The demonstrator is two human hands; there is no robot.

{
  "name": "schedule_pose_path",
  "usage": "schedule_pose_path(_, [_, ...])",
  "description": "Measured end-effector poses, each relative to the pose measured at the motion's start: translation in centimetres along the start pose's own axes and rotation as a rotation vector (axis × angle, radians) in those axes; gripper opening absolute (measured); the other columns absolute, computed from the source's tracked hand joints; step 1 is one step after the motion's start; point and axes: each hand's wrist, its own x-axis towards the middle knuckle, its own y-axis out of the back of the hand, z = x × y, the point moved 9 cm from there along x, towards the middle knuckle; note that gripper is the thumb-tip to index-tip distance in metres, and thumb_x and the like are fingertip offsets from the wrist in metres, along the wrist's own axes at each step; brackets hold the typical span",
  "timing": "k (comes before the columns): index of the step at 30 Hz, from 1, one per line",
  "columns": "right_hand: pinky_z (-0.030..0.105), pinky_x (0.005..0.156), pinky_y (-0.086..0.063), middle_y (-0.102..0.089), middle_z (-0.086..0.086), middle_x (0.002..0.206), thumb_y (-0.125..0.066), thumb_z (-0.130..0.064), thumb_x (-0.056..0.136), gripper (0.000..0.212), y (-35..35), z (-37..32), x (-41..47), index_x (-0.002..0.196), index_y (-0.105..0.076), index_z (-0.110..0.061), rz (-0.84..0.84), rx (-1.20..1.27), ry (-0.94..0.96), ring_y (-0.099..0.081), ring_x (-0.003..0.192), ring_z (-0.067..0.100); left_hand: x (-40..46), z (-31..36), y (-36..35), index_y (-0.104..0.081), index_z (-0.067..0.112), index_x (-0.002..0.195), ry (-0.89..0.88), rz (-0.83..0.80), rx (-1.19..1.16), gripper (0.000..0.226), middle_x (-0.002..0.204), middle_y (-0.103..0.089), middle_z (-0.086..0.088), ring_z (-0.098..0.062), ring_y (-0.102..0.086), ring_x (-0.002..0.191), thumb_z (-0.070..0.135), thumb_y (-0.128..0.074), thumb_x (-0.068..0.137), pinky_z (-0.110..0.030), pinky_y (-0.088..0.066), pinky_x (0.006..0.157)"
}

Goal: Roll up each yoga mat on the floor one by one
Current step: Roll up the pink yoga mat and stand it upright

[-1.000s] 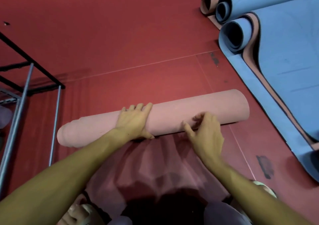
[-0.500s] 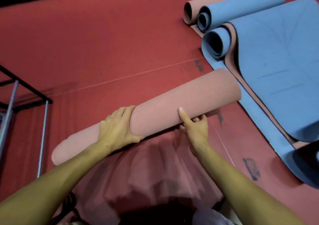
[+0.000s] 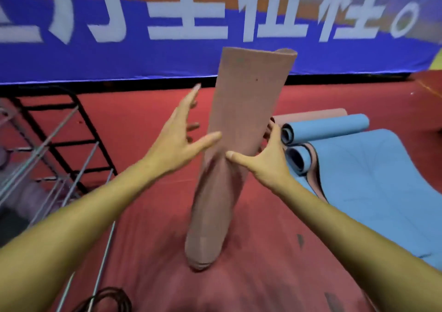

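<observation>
The rolled pink yoga mat (image 3: 241, 110) stands on end on the red floor (image 3: 148, 110), leaning a little to the right, its lower end blurred. My left hand (image 3: 174, 144) is at its left side with fingers spread straight; only the thumb touches the roll. My right hand (image 3: 265, 163) cups the right side, thumb stretched across the front and fingers lying along the far edge. To the right lie a rolled blue mat (image 3: 330, 127), a rolled pink mat (image 3: 311, 115) behind it, and a partly rolled blue mat (image 3: 382, 180) with its flat part spread toward me.
A black and silver metal rack (image 3: 59, 149) stands at the left. A blue banner (image 3: 215, 58) with white characters runs along the back wall. A black cable (image 3: 107, 299) lies near the bottom left.
The pink roll lay flat, its right end came up, and now it stands upright. Both hands have shifted from gripping it on the floor to its sides, fingers spread. The view has tilted up.
</observation>
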Motion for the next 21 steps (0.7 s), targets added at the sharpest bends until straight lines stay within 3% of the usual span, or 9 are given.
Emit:
schedule_pose_path(2, [0.028,0.106,-0.052,-0.050,-0.012,0.148,-0.104,-0.040,0.058,0.121,-1.1,-2.1,-1.4,0.152,-0.029,-0.027,-0.110,-0.056,0.035,-0.057,0.128,-0.001,3.1,5.5,3.4,-0.015,0.053,0.161,-0.071,0.035,-0.021,0.112,0.165,-0.035,0.008,-0.015,-0.051,0.141,0.061,-0.088,0.076,-0.037,-0.053,0.106])
schedule_pose_path(6, [0.039,0.105,-0.056,-0.048,-0.002,0.155,-0.103,-0.044,0.057,0.131,-0.1,-8.0,-2.8,0.159,-0.021,-0.031,-0.237,-0.097,0.098,-0.062,0.127,0.006,0.9,8.2,3.9,-0.052,0.041,0.134,-0.097,-0.055,0.071,0.081,0.135,-0.060,0.013,-0.012,-0.060,0.123,0.063,-0.091,0.067,-0.045,-0.053,0.103])
schedule_pose_path(9, [0.037,0.107,-0.053,-0.032,-0.010,0.166,-0.103,-0.041,0.061,0.136,1.2,-14.9,-3.5,0.164,-0.013,-0.044,-0.306,-0.165,0.302,-0.048,0.145,0.011,-2.6,9.0,4.2,-0.058,0.035,0.130,-0.099,-0.057,0.081,0.075,0.127,-0.062,0.009,-0.014,-0.061,0.119,0.058,-0.093,0.067,-0.046,-0.053,0.101])
schedule_pose_path(12, [0.029,0.098,-0.055,-0.037,-0.010,0.161,-0.101,-0.031,0.065,0.118,0.9,-18.2,-6.1,0.159,-0.030,-0.034,-0.380,-0.237,0.390,-0.051,0.140,0.012,-4.8,11.0,5.7,-0.060,0.034,0.131,-0.130,-0.070,0.092,0.075,0.129,-0.062,0.010,-0.012,-0.060,0.122,0.051,-0.096,0.067,-0.046,-0.053,0.102])
schedule_pose_path(15, [0.018,0.084,-0.054,-0.048,-0.008,0.148,-0.100,-0.033,0.063,0.094,1.3,-20.1,-7.9,0.141,-0.048,-0.029,-0.351,-0.241,0.435,-0.065,0.113,0.005,-7.1,12.7,7.8,-0.061,0.028,0.135,-0.176,-0.012,0.082,0.079,0.139,-0.059,0.014,-0.011,-0.055,0.133,0.040,-0.099,0.067,-0.040,-0.052,0.106])
schedule_pose_path(18, [0.015,0.083,-0.054,-0.056,-0.007,0.138,-0.099,-0.041,0.064,0.081,0.2,-21.4,-9.0,0.130,-0.054,-0.030,-0.373,-0.327,0.482,-0.066,0.114,0.007,-9.0,12.8,8.8,-0.062,0.029,0.131,-0.134,-0.014,0.086,0.076,0.137,-0.060,0.017,-0.009,-0.058,0.130,0.038,-0.100,0.066,-0.038,-0.053,0.104])
schedule_pose_path(21, [0.015,0.081,-0.055,-0.062,-0.021,0.122,-0.097,-0.049,0.062,0.076,-0.4,-21.7,-9.6,0.122,-0.053,-0.032,-0.368,-0.402,0.508,-0.067,0.108,0.003,-9.9,12.1,9.4,-0.065,0.034,0.125,-0.113,-0.021,0.131,0.071,0.126,-0.065,0.014,-0.009,-0.062,0.121,0.046,-0.099,0.064,-0.036,-0.054,0.100])
